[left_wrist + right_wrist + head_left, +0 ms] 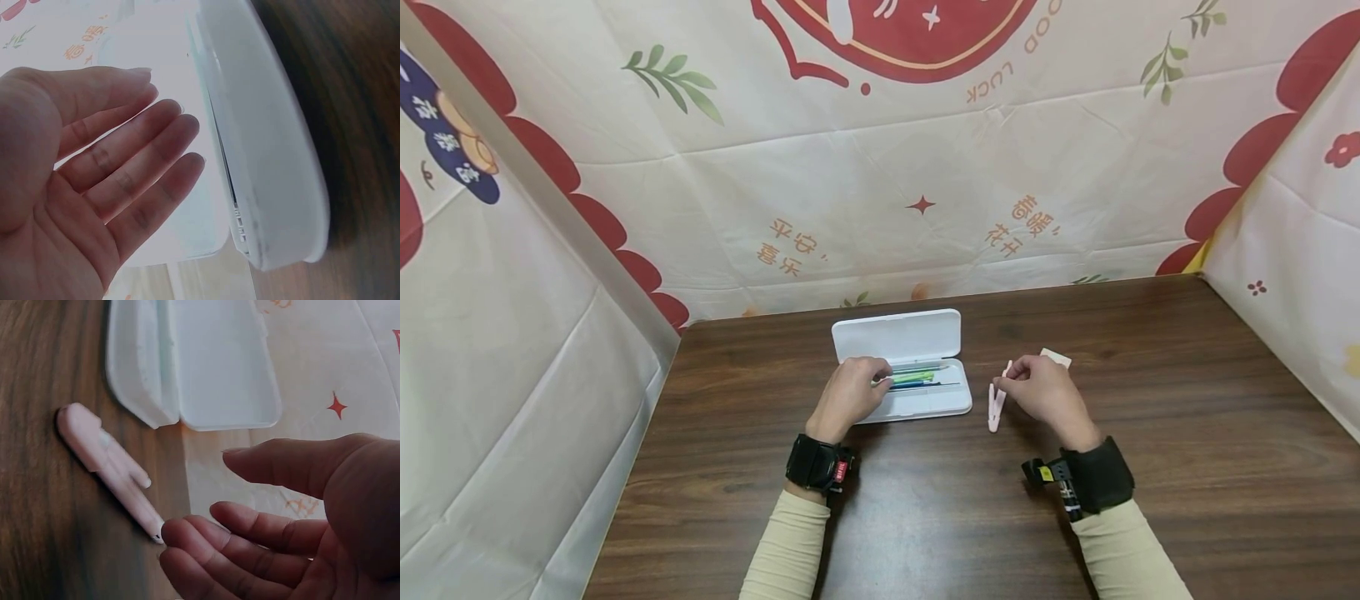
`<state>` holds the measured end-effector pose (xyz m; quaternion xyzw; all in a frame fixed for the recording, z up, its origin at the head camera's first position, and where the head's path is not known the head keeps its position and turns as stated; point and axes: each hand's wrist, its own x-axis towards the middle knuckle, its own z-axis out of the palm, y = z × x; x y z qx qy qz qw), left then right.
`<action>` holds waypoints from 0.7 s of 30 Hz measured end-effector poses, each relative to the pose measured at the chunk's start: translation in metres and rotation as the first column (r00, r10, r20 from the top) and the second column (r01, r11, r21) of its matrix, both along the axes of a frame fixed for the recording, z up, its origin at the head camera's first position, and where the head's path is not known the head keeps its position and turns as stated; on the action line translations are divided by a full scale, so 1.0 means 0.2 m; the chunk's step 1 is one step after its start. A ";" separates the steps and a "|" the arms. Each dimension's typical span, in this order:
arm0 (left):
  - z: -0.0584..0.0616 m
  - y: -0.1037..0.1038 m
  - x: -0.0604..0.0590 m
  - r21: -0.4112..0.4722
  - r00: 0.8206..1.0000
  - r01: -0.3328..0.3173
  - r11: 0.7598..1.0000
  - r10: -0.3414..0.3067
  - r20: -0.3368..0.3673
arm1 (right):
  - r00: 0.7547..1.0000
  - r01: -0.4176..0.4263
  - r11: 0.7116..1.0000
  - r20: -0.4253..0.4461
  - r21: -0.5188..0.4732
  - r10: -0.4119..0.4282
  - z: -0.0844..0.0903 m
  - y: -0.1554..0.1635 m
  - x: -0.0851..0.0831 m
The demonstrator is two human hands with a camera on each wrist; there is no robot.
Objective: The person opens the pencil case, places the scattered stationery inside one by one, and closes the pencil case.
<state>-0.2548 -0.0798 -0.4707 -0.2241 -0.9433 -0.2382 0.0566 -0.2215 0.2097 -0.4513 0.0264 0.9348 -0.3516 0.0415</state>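
Left hand (850, 393) over white case (928, 405), pens (914, 378) only in head view

On the table (925, 517), a case (951, 400) is sitting toward the far edge, its lid (898, 335) rising at the far side and several pens (917, 379) lying in it. The left hand (848, 392) is reaching over its left part. Right of the case, a pen-like item (994, 412) is lying, with the right hand (1047, 392) hovering at its far right. Beyond that hand, a partly hidden block (1057, 357) is probably resting on the table. Behind everything, a cloth (865, 183) is hanging.
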 end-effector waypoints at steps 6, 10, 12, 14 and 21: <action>0.00 0.00 0.00 0.007 1.000 0.003 1.000 -0.003 0.001 | 1.000 0.020 0.999 0.009 0.033 -0.020 -0.03 0.00 0.00; 0.00 0.00 0.00 0.005 1.000 0.002 1.000 -0.002 0.005 | 0.999 0.037 0.998 0.017 0.050 -0.038 -0.05 -0.01 0.00; 0.00 0.00 0.00 0.004 1.000 0.002 1.000 -0.002 0.006 | 0.998 0.050 0.997 0.028 0.059 -0.051 -0.05 -0.02 -0.01; 0.00 0.00 0.00 0.003 1.000 0.001 1.000 -0.001 0.009 | 0.997 0.062 0.996 0.045 0.065 -0.065 -0.06 -0.02 -0.01; 0.00 0.00 0.00 0.000 1.000 -0.007 1.000 0.007 0.020 | 0.992 0.089 0.992 0.079 0.090 -0.097 -0.10 -0.04 -0.03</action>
